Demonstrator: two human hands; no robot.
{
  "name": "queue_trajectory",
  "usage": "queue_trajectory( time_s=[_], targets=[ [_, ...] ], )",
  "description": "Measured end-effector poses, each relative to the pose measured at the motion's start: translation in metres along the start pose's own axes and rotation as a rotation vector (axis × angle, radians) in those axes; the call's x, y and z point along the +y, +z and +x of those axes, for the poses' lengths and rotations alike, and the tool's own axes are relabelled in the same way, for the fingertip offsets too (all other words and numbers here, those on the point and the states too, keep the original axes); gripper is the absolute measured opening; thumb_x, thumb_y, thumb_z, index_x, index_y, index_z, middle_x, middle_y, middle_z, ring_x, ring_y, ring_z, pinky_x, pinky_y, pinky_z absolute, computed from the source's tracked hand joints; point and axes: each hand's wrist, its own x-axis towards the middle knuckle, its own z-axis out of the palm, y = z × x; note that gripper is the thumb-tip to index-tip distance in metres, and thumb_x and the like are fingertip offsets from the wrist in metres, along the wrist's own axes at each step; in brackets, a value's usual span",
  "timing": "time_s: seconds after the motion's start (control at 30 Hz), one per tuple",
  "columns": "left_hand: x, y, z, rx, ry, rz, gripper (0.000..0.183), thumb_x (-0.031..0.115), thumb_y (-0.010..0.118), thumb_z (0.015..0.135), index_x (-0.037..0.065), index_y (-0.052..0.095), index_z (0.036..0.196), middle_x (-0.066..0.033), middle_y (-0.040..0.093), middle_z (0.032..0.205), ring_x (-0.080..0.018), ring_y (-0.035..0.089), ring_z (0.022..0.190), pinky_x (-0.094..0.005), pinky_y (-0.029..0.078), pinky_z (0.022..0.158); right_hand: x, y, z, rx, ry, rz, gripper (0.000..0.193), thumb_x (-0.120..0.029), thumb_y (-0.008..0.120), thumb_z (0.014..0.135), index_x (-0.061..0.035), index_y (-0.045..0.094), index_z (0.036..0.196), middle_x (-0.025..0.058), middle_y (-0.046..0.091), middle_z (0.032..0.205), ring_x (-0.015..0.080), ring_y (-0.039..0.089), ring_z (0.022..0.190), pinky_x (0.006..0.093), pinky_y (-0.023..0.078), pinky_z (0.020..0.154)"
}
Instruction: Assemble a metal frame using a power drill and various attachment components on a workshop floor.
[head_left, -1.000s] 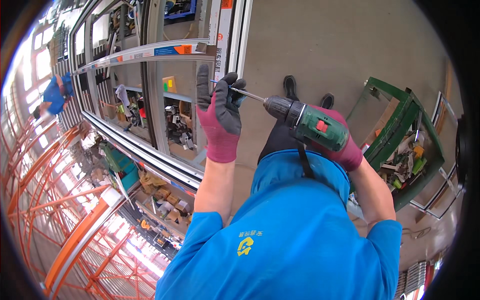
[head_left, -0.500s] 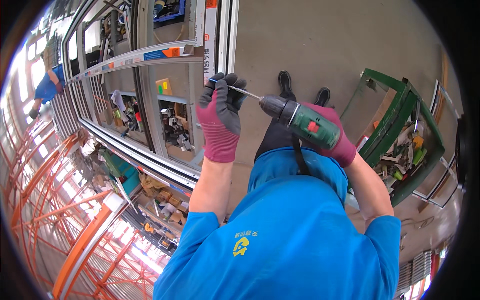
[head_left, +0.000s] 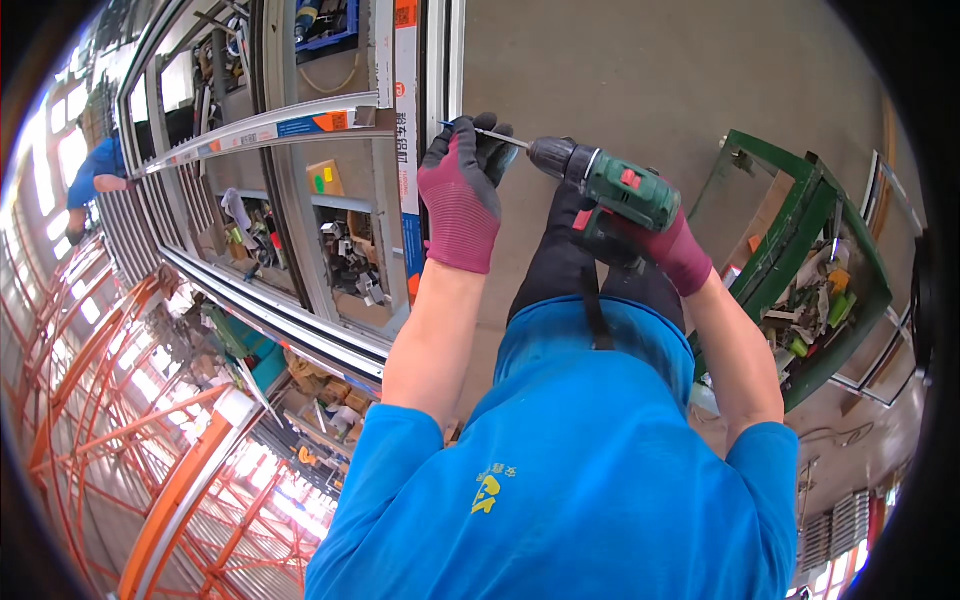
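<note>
My right hand [head_left: 678, 252], in a maroon glove, grips a green and black cordless drill [head_left: 628, 190] by its handle. The drill points left, and a long thin bit [head_left: 510, 138] extends from its chuck. My left hand [head_left: 462, 200], in a maroon glove with dark grey fingers, is closed around the bit's far end. A thin blue-tipped piece [head_left: 446, 123] pokes out past its fingertips; what kind it is cannot be made out. Just left of that hand runs the side of a metal frame [head_left: 437, 75], with a printed strip along it. Whether the tip touches the frame is unclear.
A crossbar [head_left: 290, 123] spans the frame, over parts bins [head_left: 350, 245] below. At right stands a green metal cart [head_left: 765, 290] holding scraps. Another person in blue [head_left: 97, 172] is at far left. Orange steel racks [head_left: 185, 490] rise at lower left.
My left hand has shifted up and right against the body. The drill has tilted upward at its rear, closer to level, and more of its lower body shows. The frame appears slightly further left.
</note>
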Motion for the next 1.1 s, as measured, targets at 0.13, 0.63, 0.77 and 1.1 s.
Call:
queue_trajectory(
  time_s=[0.13, 0.63, 0.77, 1.1],
  targets=[
    [0.0, 0.005, 0.009, 0.056, -0.036, -0.062, 0.023, 0.02, 0.059, 0.108, 0.003, 0.063, 0.122, -0.0139, 0.074, 0.116, -0.0257, 0.074, 0.098, -0.0355, 0.064, 0.085, -0.006, -0.003, 0.01, 0.02, 0.098, 0.08, 0.032, -0.006, 0.08, 0.086, -0.0067, 0.074, 0.117, 0.0054, 0.075, 0.106, 0.0159, 0.07, 0.097, 0.0339, 0.056, 0.089],
    [-0.005, -0.002, 0.021, 0.038, -0.008, 0.013, 0.025, 0.024, 0.055, 0.11, 0.004, 0.065, 0.123, -0.0123, 0.072, 0.117, -0.023, 0.071, 0.106, -0.0367, 0.061, 0.09, 0.0, -0.02, 0.038, -0.05, 0.228, 0.172, 0.03, -0.008, 0.079, 0.087, -0.0073, 0.075, 0.116, 0.0025, 0.075, 0.105, 0.013, 0.068, 0.097, 0.034, 0.056, 0.089],
    [-0.001, 0.0, 0.012, 0.067, 0.019, -0.06, 0.028, 0.025, 0.06, 0.108, 0.002, 0.064, 0.124, -0.0111, 0.074, 0.115, -0.0215, 0.074, 0.096, -0.0319, 0.062, 0.08, 0.0, -0.019, 0.049, -0.08, 0.234, 0.159, 0.03, -0.007, 0.079, 0.087, -0.0074, 0.074, 0.117, 0.0019, 0.074, 0.105, 0.012, 0.067, 0.097, 0.0336, 0.055, 0.09],
    [0.121, -0.006, 0.04, 0.002, 1.061, 1.019, 0.016, 0.01, 0.065, 0.101, 0.001, 0.071, 0.113, -0.0105, 0.076, 0.104, -0.0157, 0.072, 0.092, -0.0299, 0.057, 0.08, 0.012, -0.026, 0.052, -0.109, 0.126, 0.116, 0.027, 0.002, 0.073, 0.089, -0.0032, 0.072, 0.115, 0.0064, 0.077, 0.1, 0.0153, 0.071, 0.094, 0.0341, 0.058, 0.088]
  ],
)
